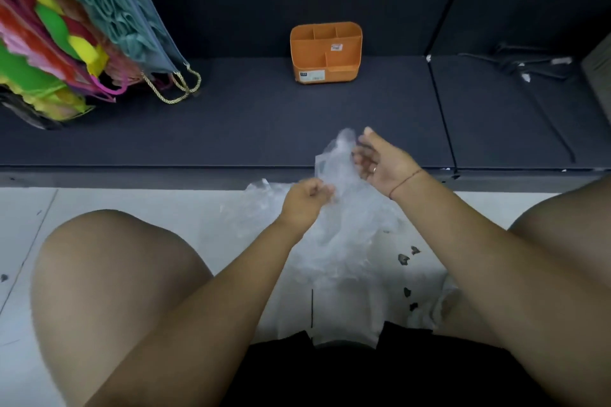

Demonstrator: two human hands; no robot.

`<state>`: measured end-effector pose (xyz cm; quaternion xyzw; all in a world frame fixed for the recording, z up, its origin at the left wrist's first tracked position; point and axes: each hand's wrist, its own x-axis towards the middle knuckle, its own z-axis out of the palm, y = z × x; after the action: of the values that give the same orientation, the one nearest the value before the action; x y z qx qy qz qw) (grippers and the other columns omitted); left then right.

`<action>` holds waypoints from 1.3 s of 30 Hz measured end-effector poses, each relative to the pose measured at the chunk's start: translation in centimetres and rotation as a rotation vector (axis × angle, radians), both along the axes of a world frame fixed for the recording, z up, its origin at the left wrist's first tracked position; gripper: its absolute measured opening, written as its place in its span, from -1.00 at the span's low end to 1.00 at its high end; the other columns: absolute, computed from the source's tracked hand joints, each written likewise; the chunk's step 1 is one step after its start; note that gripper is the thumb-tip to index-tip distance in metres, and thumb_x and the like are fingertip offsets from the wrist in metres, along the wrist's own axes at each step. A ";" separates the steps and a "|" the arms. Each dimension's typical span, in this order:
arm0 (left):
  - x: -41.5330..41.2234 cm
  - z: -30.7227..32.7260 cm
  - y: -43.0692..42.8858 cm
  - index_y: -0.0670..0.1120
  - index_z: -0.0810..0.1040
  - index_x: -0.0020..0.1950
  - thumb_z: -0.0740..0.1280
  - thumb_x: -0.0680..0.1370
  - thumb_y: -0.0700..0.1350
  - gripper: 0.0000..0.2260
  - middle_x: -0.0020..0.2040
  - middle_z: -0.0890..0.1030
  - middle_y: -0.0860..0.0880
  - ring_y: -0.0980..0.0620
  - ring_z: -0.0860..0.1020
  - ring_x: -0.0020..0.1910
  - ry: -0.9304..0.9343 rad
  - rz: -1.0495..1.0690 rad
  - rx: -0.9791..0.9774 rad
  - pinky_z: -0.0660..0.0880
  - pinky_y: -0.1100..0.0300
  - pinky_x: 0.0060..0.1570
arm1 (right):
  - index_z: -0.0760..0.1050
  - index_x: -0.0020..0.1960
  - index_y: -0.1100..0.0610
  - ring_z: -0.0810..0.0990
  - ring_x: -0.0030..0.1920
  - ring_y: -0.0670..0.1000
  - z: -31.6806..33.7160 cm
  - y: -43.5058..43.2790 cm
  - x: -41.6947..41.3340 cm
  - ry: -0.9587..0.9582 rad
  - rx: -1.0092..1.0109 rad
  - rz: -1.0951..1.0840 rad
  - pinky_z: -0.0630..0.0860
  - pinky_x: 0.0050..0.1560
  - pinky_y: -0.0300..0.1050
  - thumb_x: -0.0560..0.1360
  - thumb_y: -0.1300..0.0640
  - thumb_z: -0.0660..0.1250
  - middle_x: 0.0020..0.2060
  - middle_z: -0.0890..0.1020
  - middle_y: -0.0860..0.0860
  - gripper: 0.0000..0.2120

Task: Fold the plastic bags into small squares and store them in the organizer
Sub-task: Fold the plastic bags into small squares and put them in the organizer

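One clear plastic bag (334, 158) pinched by left hand (305, 196) and right hand (383, 162), white floor (132, 201), orange organizer (325, 53) on dark shelf (248, 116)

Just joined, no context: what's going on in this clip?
A seated person lifts one clear bag with both hands. The left hand pinches its lower edge and the right hand grips it near the top. The bag is crumpled and not yet folded. A pile of more clear bags lies on the floor between the legs. The orange organizer stands on the dark shelf ahead, with nothing visible in it.
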<state>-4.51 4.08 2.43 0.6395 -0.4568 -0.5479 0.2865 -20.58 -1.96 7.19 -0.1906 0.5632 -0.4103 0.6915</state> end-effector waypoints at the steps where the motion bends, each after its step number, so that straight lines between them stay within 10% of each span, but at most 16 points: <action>1: 0.1 1.0 -0.4 -0.22 0.51 -0.12 0.29 0.63 -0.05 -0.75 -0.15 0.59 -0.09 -0.02 0.58 -0.09 0.057 0.035 0.018 0.49 0.15 0.03 | 0.46 0.28 0.08 0.53 0.02 -0.04 0.5 0.2 -0.5 0.023 -0.018 0.052 0.47 0.03 -0.15 0.55 -0.18 0.26 0.04 0.58 0.00 -0.56; 5: 0.3 6.1 -2.4 -0.12 0.57 -0.13 0.29 0.62 -0.09 -0.82 -0.21 0.67 -0.05 -0.04 0.65 -0.13 0.261 0.070 0.117 0.55 0.07 0.09 | 0.22 0.50 0.00 0.41 0.35 0.03 1.5 1.3 -1.8 0.016 -0.099 0.364 0.39 0.26 -0.01 0.34 -0.39 0.35 0.36 0.44 0.00 -0.13; 9: -0.9 9.7 -3.6 -0.06 0.63 -0.22 0.41 0.54 -0.04 -0.83 -0.23 0.65 -0.06 -0.05 0.64 -0.16 0.348 0.084 0.088 0.59 0.09 -0.07 | 0.41 0.37 0.25 0.49 0.31 0.21 2.1 0.8 -0.8 -0.071 -0.244 0.601 0.40 0.35 0.14 0.53 -0.13 0.34 0.29 0.52 0.25 -0.42; 16: 0.3 10.4 -6.8 -0.04 0.55 -0.05 0.21 0.63 0.13 -0.72 -0.20 0.61 0.03 -0.09 0.61 -0.13 0.078 0.278 0.058 0.45 0.18 -0.28 | 0.58 -0.11 0.20 0.67 -0.21 0.02 3.1 -3.0 -0.6 0.038 -0.219 0.311 0.63 -0.13 -0.11 0.47 0.21 0.43 -0.18 0.69 0.10 -0.94; 25: 5.8 6.8 -10.8 -0.09 0.52 -0.12 0.36 0.57 0.10 -0.74 -0.27 0.59 0.06 0.08 0.46 -0.48 0.172 0.634 0.029 0.45 0.27 -0.41 | 0.58 -0.15 0.17 0.65 -0.22 0.00 1.6 -6.7 -3.6 0.159 -0.221 0.116 0.60 -0.19 -0.16 0.49 0.13 0.42 -0.23 0.68 0.06 -0.88; 28: 6.3 6.4 -11.9 -0.08 0.51 -0.14 0.30 0.60 0.12 -0.71 -0.24 0.57 0.03 0.06 0.51 -0.33 0.119 0.666 0.058 0.48 0.17 -0.13 | 0.53 -0.23 0.13 0.63 -0.17 0.07 0.9 -7.2 -4.1 0.247 -0.172 0.067 0.59 -0.02 -0.04 0.47 -0.01 0.45 -0.22 0.66 0.08 -0.76; 33: 5.1 7.3 -13.2 -0.09 0.53 0.22 0.18 0.56 0.32 -0.47 0.24 0.51 -0.12 -0.17 0.45 0.27 -0.502 0.375 -0.182 0.37 -0.14 0.28 | 0.58 -0.06 0.18 0.65 -0.04 0.12 1.5 -7.8 -4.3 0.327 0.066 -0.061 0.58 0.10 0.04 0.48 -0.08 0.42 -0.07 0.68 0.12 -0.70; 39: -1.2 12.5 -11.7 0.08 0.25 0.52 0.26 0.45 0.36 -0.29 0.47 0.36 0.05 0.03 0.26 0.45 -0.304 -0.329 -0.459 0.23 0.01 0.43 | 0.54 0.16 0.20 0.65 -0.08 0.12 5.6 -8.4 -2.8 0.136 0.035 -0.050 0.60 -0.10 0.02 0.59 0.09 0.29 0.02 0.65 0.14 -0.77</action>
<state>-5.76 -7.61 14.93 0.5501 -0.7034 -0.3677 0.2595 -23.36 -10.40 12.81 -0.1918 0.6204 -0.4039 0.6443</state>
